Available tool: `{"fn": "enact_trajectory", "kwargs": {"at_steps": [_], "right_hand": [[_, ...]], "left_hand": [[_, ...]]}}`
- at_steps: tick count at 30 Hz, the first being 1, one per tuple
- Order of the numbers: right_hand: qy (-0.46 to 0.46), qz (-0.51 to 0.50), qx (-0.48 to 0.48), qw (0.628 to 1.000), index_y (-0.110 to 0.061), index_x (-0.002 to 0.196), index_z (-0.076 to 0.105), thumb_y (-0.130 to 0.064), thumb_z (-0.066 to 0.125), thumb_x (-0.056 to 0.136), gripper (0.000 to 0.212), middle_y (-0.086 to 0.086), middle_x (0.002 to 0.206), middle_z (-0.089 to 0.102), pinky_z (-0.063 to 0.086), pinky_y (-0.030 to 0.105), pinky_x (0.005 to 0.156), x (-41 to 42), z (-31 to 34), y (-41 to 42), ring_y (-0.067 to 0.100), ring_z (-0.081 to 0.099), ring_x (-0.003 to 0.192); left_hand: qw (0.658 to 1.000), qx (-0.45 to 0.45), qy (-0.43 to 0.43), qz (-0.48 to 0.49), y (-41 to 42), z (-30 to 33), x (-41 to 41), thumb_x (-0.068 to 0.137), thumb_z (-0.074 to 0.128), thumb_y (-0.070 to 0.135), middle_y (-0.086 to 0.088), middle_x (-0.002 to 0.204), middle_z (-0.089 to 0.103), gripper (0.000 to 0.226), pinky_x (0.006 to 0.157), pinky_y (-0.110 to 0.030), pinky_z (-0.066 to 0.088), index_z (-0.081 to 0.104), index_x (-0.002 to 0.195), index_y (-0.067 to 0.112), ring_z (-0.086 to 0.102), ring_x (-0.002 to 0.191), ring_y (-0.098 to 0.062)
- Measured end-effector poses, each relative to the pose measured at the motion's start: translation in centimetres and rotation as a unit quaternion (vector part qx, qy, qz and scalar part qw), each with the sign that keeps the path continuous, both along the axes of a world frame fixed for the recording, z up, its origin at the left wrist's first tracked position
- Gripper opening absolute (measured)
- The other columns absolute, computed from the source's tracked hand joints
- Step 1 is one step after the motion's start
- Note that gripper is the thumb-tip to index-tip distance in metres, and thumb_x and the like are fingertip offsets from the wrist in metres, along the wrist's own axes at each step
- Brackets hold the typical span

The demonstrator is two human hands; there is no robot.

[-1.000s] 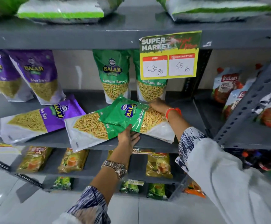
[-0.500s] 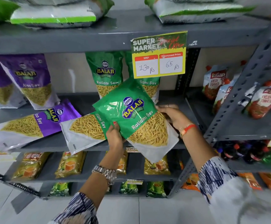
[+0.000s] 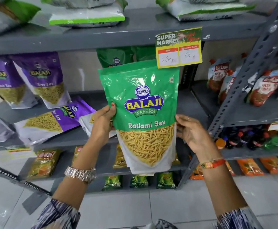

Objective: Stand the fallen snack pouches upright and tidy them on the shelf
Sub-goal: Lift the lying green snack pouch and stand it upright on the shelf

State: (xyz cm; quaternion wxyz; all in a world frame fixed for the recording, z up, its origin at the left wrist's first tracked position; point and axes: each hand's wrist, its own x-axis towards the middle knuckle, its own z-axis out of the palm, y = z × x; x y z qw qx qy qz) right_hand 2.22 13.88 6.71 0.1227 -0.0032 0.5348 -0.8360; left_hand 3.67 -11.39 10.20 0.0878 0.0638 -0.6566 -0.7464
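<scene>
Green Ratlami Sev pouch [image 3: 143, 113] held upright in front of the shelf [image 3: 191, 104], left hand [image 3: 101, 124] pinching one edge, right hand [image 3: 191, 133] flat on the other; seat base squarely, label forward.

A glossy green plastic snack pouch [image 3: 143, 103] catches the light before a matt grey painted metal shelf [image 3: 101, 38] with a perforated steel upright [image 3: 244, 83], a creased paper price card [image 3: 179, 47], a shiny metal wristwatch [image 3: 80, 174] and pale smooth floor tiles [image 3: 118, 210].
</scene>
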Motion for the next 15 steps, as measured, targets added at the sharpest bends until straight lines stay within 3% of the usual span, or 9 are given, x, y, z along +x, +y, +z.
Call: {"fn": "enact_trajectory", "kwargs": {"at_steps": [2, 4, 9, 12, 15], "right_hand": [[0.026, 0.010, -0.007, 1.000, -0.009, 0.079, 0.071, -0.035, 0.087, 0.038, 0.050, 0.001, 0.067, 0.073, 0.058, 0.025, 0.053, 1.2, 0.2, -0.3, 0.013, 0.068, 0.059], [0.032, 0.004, -0.007, 0.999, -0.011, 0.076, 0.072, -0.034, 0.084, 0.041, 0.044, 0.000, 0.068, 0.074, 0.059, 0.024, 0.055, 1.9, 0.3, -0.7, 0.012, 0.068, 0.059], [-0.007, -0.088, 0.028, 0.996, -0.011, 0.080, 0.064, -0.012, 0.064, 0.078, 0.002, -0.003, 0.063, 0.071, 0.057, 0.024, 0.051, 0.7, -0.3, -1.4, 0.009, 0.067, 0.059], [-0.012, -0.139, 0.083, 0.987, -0.014, 0.078, 0.061, -0.008, 0.053, 0.089, 0.015, -0.009, 0.060, 0.072, 0.057, 0.023, 0.057, -1.5, -1.3, -1.1, 0.007, 0.067, 0.065], [-0.018, -0.171, 0.094, 0.981, -0.016, 0.078, 0.058, -0.008, 0.049, 0.092, 0.018, -0.003, 0.072, 0.069, 0.052, 0.025, 0.065, -3.7, -1.4, -0.5, 0.008, 0.064, 0.071]], "left_hand": [[1.000, 0.000, 0.010, -0.024, -0.7, 0.8, 0.9, 0.094, 0.040, 0.021, 0.013, 0.065, 0.073, 0.023, 0.049, -0.021, 0.056, 0.062, 0.087, 0.018, 0.068, 0.060, -0.004], [0.999, -0.002, 0.012, -0.035, -1.2, 1.1, 1.3, 0.093, 0.041, 0.022, 0.012, 0.068, 0.074, 0.023, 0.054, -0.023, 0.058, 0.063, 0.089, 0.016, 0.069, 0.065, -0.006], [1.000, -0.009, -0.006, -0.016, -0.1, 0.2, 0.4, 0.094, 0.043, 0.022, 0.013, 0.057, 0.071, 0.022, 0.040, -0.014, 0.046, 0.061, 0.084, 0.016, 0.061, 0.044, -0.001], [1.000, -0.011, -0.019, -0.009, 1.1, -0.7, -1.5, 0.093, 0.045, 0.022, 0.012, 0.058, 0.071, 0.021, 0.040, -0.016, 0.048, 0.060, 0.081, 0.017, 0.063, 0.047, -0.001], [0.999, 0.014, -0.041, -0.022, 2.5, -1.2, -3.8, 0.092, 0.047, 0.022, 0.011, 0.062, 0.072, 0.018, 0.049, -0.022, 0.053, 0.061, 0.082, 0.017, 0.065, 0.052, -0.001]]}}
